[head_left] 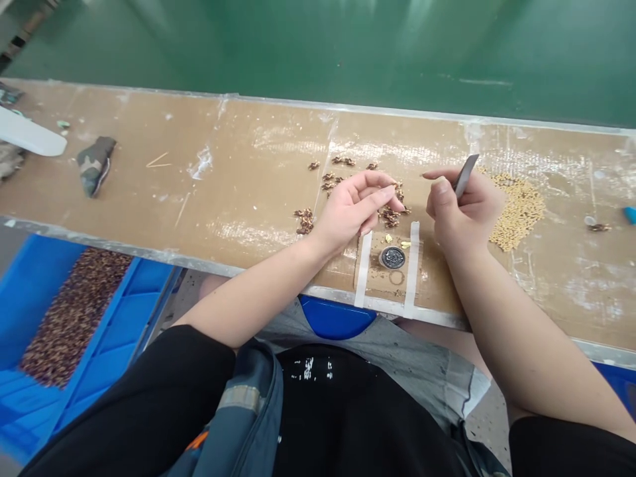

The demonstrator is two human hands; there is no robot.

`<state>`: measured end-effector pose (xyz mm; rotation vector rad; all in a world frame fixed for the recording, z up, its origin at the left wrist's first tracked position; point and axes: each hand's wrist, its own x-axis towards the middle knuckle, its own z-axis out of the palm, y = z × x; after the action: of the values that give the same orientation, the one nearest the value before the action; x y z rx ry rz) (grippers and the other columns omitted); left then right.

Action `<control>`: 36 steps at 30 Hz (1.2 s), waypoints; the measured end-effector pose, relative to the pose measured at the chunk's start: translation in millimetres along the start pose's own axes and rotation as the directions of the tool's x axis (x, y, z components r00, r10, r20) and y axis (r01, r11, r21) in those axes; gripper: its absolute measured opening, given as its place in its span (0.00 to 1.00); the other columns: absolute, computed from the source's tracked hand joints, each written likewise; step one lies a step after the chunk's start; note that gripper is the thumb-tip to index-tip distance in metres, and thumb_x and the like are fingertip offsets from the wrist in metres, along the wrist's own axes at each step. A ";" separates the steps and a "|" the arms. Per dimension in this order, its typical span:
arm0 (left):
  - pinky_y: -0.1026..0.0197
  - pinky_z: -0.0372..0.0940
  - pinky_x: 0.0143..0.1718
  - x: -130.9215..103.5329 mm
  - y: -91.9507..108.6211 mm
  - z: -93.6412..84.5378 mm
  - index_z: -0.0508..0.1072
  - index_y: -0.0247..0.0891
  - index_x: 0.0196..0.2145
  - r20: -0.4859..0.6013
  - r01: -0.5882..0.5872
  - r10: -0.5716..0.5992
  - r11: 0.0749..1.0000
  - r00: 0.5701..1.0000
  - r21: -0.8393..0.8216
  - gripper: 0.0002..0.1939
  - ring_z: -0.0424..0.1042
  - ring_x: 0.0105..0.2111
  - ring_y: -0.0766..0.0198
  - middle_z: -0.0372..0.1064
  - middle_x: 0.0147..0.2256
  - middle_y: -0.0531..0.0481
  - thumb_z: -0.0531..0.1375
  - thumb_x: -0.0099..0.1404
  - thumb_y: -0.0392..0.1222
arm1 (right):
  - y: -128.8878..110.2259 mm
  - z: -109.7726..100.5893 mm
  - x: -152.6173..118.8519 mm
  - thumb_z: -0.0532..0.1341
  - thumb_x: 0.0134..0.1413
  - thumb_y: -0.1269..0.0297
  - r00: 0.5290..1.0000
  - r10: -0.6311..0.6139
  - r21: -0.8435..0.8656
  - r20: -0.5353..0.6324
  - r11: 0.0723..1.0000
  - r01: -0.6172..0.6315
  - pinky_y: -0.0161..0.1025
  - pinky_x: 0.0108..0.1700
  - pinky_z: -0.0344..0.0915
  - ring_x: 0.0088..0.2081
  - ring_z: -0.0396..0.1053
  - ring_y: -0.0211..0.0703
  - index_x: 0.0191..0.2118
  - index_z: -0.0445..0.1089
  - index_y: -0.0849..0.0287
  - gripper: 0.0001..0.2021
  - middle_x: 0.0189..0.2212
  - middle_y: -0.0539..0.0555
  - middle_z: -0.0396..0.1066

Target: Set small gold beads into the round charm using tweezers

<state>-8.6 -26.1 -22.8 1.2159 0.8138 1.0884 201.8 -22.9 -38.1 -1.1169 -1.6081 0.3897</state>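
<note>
My left hand (pixel 360 202) is closed above the workbench, thumb and forefinger pinched together. Whatever may be between those fingertips is too small to make out. Small brown-and-gold pieces (pixel 391 216) lie in loose clusters beneath and around it. On the right, my right hand (pixel 464 209) grips a dark flat metal tool (pixel 466 175), its wide end pointing up and its other end hidden by the fingers. Between my forearms, a small round dish with dark contents (pixel 393 258) rests on a cardboard square (pixel 380 278) held by two white tape strips. Yellow bits (pixel 406 244) lie beside the dish.
A spread of small yellow-gold pieces (pixel 519 209) lies right of my right hand. Blue bins hold many brown pieces (pixel 74 318) below the bench at left. A grey-green cloth item (pixel 95 164) and thin sticks (pixel 159 163) lie on the workbench (pixel 238 165). A green surface (pixel 318 53) runs behind.
</note>
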 end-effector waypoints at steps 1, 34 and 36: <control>0.67 0.57 0.18 0.6 0.6 -0.6 0.74 0.40 0.46 0.021 0.019 -0.018 0.999 1.000 -0.041 0.09 0.60 0.17 0.78 0.81 0.37 0.49 0.65 0.77 0.47 | 0.8 0.5 0.7 0.59 0.75 0.41 1.000 0.013 0.006 0.009 1.000 -0.013 0.42 0.33 0.62 0.25 0.63 0.38 0.46 0.81 0.52 0.21 0.24 0.46 0.65; 0.71 0.57 0.16 20.6 48.8 9.8 0.77 0.37 0.49 0.070 -0.048 0.048 0.999 0.996 -0.004 0.30 0.70 0.15 0.72 0.88 0.39 0.40 0.77 0.62 0.62 | -7.5 10.0 22.0 0.68 0.48 0.23 0.877 0.353 0.566 0.327 0.670 -0.481 0.36 0.24 0.46 0.19 0.46 0.32 0.33 0.72 0.54 0.34 0.17 0.39 0.52; 0.69 0.59 0.17 29.8 49.2 13.8 0.77 0.37 0.48 0.063 -0.097 0.095 0.995 0.993 0.026 0.30 0.70 0.15 0.71 0.88 0.38 0.40 0.78 0.61 0.62 | -7.0 10.0 23.0 0.69 0.47 0.23 0.877 0.357 0.598 0.323 0.641 -0.481 0.35 0.24 0.44 0.20 0.45 0.31 0.32 0.69 0.54 0.34 0.17 0.38 0.52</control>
<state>3.1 -2.2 30.0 1.3177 0.7320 1.1147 190.4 -4.9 -23.2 -0.8843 -1.1576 1.3092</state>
